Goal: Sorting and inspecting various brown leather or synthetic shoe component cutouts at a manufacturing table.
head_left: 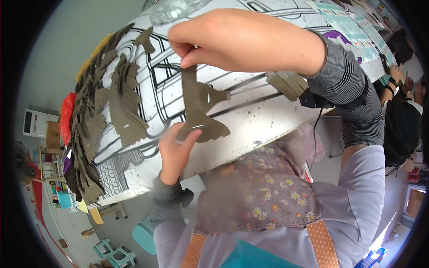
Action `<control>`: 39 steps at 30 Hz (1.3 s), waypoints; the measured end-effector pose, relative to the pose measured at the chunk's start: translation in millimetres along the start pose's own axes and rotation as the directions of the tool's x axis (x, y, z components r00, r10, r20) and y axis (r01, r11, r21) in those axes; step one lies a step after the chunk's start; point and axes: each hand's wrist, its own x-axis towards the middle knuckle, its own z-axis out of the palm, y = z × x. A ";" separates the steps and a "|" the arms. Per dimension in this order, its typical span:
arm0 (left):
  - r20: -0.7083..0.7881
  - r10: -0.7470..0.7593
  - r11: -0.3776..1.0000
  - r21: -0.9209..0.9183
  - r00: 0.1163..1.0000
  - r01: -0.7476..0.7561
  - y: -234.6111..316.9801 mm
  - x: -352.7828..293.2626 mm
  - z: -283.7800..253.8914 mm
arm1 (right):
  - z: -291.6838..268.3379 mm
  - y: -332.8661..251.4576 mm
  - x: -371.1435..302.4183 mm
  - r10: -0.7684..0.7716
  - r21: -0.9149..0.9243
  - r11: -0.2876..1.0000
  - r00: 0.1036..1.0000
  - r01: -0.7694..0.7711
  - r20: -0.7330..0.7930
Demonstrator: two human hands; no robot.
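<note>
Both my hands hold one flat olive-brown cut piece (194, 100) of thin sheet material. It has a long strip, a side tab with a slot, and a wavy-edged lower end. My right hand (223, 38) reaches across and pinches its far end between thumb and fingers. At the near end, my left hand (175, 149) grips the piece, thumb on top beside a small slit. Just left of them, a fanned stack of similar cut pieces (123, 105) lies on the table. A small loose piece (145, 41) sits near the far side.
The white table (241, 138) bears black line patterns. Small brown strips (286, 85) lie under my right forearm. Clear plastic (174, 11) is at the far edge, a red bag (67, 114) at the left. Printed sheets (346, 27) lie far right, near another person's hand (395, 73).
</note>
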 end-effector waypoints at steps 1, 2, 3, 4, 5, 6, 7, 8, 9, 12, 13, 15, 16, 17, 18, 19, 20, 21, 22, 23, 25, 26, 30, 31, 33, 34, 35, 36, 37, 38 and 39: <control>-0.011 0.024 1.000 0.011 1.000 -0.024 -0.2 2.4 -2.4 | -5.9 -0.1 13.2 -0.014 -0.017 1.000 1.000 0.013 -0.019; -0.063 0.011 0.997 -0.081 0.998 -0.016 1.3 5.9 -4.4 | -12.8 1.8 27.0 -0.095 -0.013 0.995 0.992 0.095 -0.080; -0.110 -0.002 0.984 -0.179 0.994 -0.018 3.3 10.0 -6.5 | -22.4 1.5 35.1 -0.177 -0.022 0.984 0.975 0.176 -0.137; -0.116 0.031 0.973 -0.224 0.993 -0.057 3.0 12.3 -10.3 | -49.4 -4.6 33.1 -0.346 -0.021 0.938 0.935 0.345 -0.083; -0.125 0.054 0.972 -0.221 0.991 -0.081 3.7 16.3 -11.1 | -58.5 -13.4 37.1 -0.330 -0.050 0.944 0.933 0.326 -0.140; -0.158 0.034 0.946 -0.312 0.987 -0.083 6.0 19.5 -9.5 | -67.2 -17.5 41.9 -0.319 -0.059 0.948 0.933 0.314 -0.167; -0.188 0.006 0.912 -0.401 0.982 -0.083 3.7 23.1 -10.2 | -75.5 -32.0 53.0 -0.309 -0.061 0.951 0.931 0.303 -0.193; -0.208 -0.022 0.923 -0.380 0.978 -0.060 -3.8 24.5 -13.2 | -100.3 -48.5 63.6 0.015 0.026 1.000 1.000 -0.015 -0.018; -0.193 -0.005 0.922 -0.381 0.981 -0.070 -15.0 27.1 -15.9 | -110.9 -48.9 64.2 0.004 0.000 1.000 0.999 -0.004 -0.037; -0.200 -0.031 0.913 -0.404 0.979 -0.054 -25.6 28.4 -17.0 | -131.6 -67.5 80.4 0.030 0.041 0.999 0.996 -0.027 -0.084; -0.202 -0.049 0.886 -0.460 0.978 -0.050 -29.3 29.0 -14.9 | -131.8 -64.9 81.4 0.019 0.022 1.000 0.995 -0.017 -0.096; -0.220 -0.069 0.874 -0.484 0.973 -0.047 -43.2 32.8 -13.8 | -131.2 -53.1 85.9 -0.311 -0.237 0.941 0.893 0.241 -0.326; -0.224 -0.061 0.875 -0.480 0.973 -0.055 -45.8 33.6 -14.5 | -140.9 -51.3 89.9 -0.324 -0.255 0.935 0.888 0.247 -0.327; -0.234 -0.066 0.876 -0.479 0.970 -0.056 -47.2 35.4 -15.7 | -151.9 -50.4 94.4 -0.268 -0.169 0.959 0.916 0.225 -0.299; -0.234 -0.065 0.870 -0.490 0.970 -0.060 -46.8 34.6 -16.4 | -160.6 -52.2 99.1 -0.212 -0.081 0.977 0.942 0.198 -0.261; -0.234 -0.064 0.863 -0.501 0.970 -0.064 -46.6 34.0 -17.1 | -164.7 -51.0 104.4 -0.225 -0.098 0.974 0.939 0.207 -0.261; -0.228 -0.065 0.860 -0.507 0.972 -0.062 -49.9 35.0 -17.6 | -165.5 -47.8 109.8 -0.194 -0.093 0.980 0.936 0.174 -0.292; -0.238 -0.056 0.857 -0.510 0.970 -0.075 -48.2 33.6 -18.1 | -164.9 -48.0 114.1 -0.162 -0.081 0.986 0.933 0.144 -0.320; -0.246 -0.066 0.859 -0.506 0.967 -0.070 -45.3 32.1 -17.8 | -167.6 -58.5 104.6 -0.109 -0.023 0.994 0.945 0.108 -0.307; -0.254 -0.076 0.861 -0.504 0.964 -0.065 -42.5 31.7 -17.5 | -167.1 -55.4 107.0 -0.121 -0.034 0.993 0.945 0.116 -0.304; -0.308 -0.058 0.874 -0.476 0.950 -0.101 -27.9 28.2 -20.2 | -164.0 -43.8 114.4 -0.134 -0.004 0.990 0.932 0.141 -0.336; -0.339 -0.036 0.883 -0.452 0.940 -0.129 -16.5 24.8 -23.9 | -165.9 -52.9 104.2 -0.149 0.011 0.987 0.944 0.160 -0.295; -0.441 0.268 0.908 -0.183 0.857 -0.378 22.9 26.4 -39.3 | -135.0 -30.4 119.6 -0.276 -0.041 0.959 0.893 0.280 -0.354; -0.444 0.432 0.879 0.013 0.785 -0.476 37.0 31.6 -42.7 | -126.9 -31.5 113.9 -0.261 0.047 0.954 0.902 0.295 -0.344; -0.453 0.536 0.828 0.120 0.712 -0.547 74.7 48.3 -44.6 | -116.6 -40.2 101.6 -0.155 0.136 0.972 0.957 0.192 -0.247; -0.475 0.502 0.830 0.031 0.723 -0.556 92.1 54.3 -42.3 | -112.5 -41.1 97.2 -0.153 0.169 0.966 0.960 0.195 -0.234; -0.485 0.475 0.820 -0.059 0.734 -0.570 106.0 60.7 -38.4 | -107.9 -41.6 92.3 -0.160 0.171 0.965 0.962 0.200 -0.221; -0.492 0.465 0.823 -0.064 0.736 -0.564 113.3 68.4 -36.6 | -101.4 -38.9 89.3 -0.133 0.222 0.958 0.966 0.183 -0.221; -0.456 0.434 0.830 -0.134 0.777 -0.542 118.2 73.1 -36.4 | -94.5 -38.8 88.5 -0.110 0.276 0.946 0.970 0.170 -0.218; -0.413 0.405 0.832 -0.203 0.816 -0.516 118.8 73.6 -36.1 | -88.6 -40.4 87.4 -0.104 0.312 0.936 0.974 0.164 -0.201; -0.415 0.399 0.833 -0.208 0.818 -0.512 115.0 72.6 -35.0 | -83.2 -39.8 83.9 -0.102 0.314 0.936 0.976 0.160 -0.194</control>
